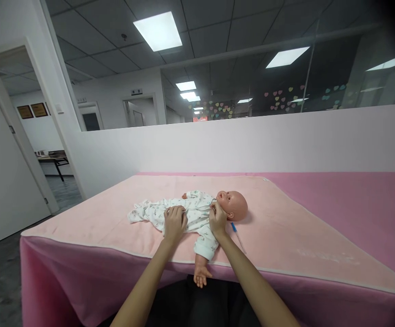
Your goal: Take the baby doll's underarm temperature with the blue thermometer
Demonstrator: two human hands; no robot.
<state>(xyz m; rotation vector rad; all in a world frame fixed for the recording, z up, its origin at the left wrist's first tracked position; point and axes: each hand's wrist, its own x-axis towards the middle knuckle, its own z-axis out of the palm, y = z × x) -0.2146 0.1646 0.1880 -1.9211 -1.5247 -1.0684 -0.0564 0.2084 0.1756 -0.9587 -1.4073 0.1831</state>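
Note:
A baby doll (237,205) lies on its back, head to the right, dressed in a white romper (197,218) with a small print. My left hand (176,221) is closed on the romper's cloth around the doll's waist. At the collar, just beside the doll's chin, my right hand (218,220) pinches the romper's edge. The fingertips of both hands are partly hidden. One doll arm (201,271) hangs toward me over the table's front edge. To the right of my right hand lies a thin stick with a blue end (234,227).
A peach-coloured mat (286,236) covers much of the table, over a pink cloth (354,200) that drapes down the front. Behind stands a low white wall (252,145) topped with glass. An opened door (6,163) is at the left.

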